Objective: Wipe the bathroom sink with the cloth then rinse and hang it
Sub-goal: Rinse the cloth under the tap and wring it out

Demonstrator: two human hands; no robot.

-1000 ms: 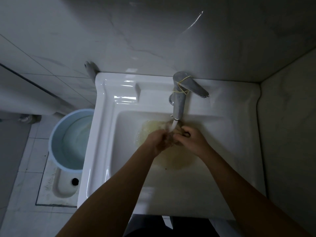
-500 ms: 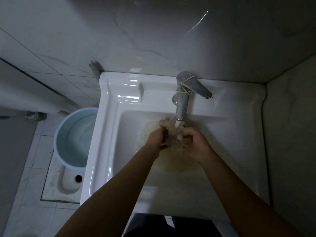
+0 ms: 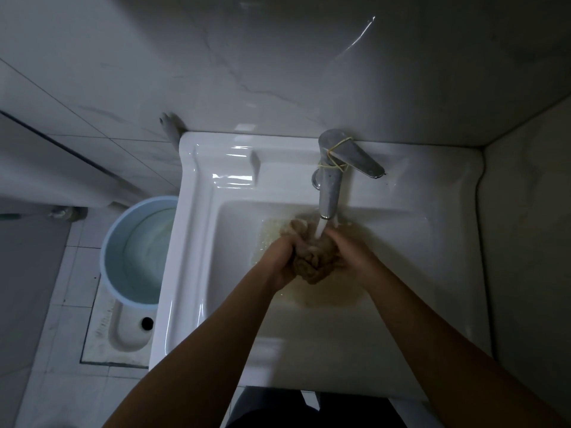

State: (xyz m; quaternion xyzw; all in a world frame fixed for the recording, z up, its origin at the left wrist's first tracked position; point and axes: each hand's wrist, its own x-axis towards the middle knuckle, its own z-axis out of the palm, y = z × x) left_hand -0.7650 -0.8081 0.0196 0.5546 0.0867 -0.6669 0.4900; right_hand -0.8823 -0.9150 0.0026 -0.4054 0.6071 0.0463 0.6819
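Filling most of the view, a white sink (image 3: 197,242) sits in a corner against a pale marbled wall (image 3: 278,72). Its basin holds a shallow pool of yellow-brown water (image 3: 327,295), spread around and below the hands, while the left part of the basin floor shows bare and white.

To the left of the sink, down on the tiled floor, stands a light blue bucket (image 3: 106,242), partly hidden under the sink's rim. Its inside looks pale and smooth; whether it holds water cannot be told in this dim light. Just in front of the bucket a white floor pan (image 3: 123,335) is sunk into the tiles, with a dark hole (image 3: 147,322) in it.

A metal tap (image 3: 329,186) stands on the back ledge of the sink, its lever turned to the right. A stream of water (image 3: 321,227) runs from its spout straight onto the cloth.

The left hand (image 3: 278,261) and the right hand (image 3: 352,254) are close together over the basin, each with fingers curled round one side of the cloth (image 3: 312,264). The cloth is a wet, tan, bunched lump held between them, just under the spout and above the murky pool.

A yellow rubber band (image 3: 335,149) is looped round the tap's body and lever.
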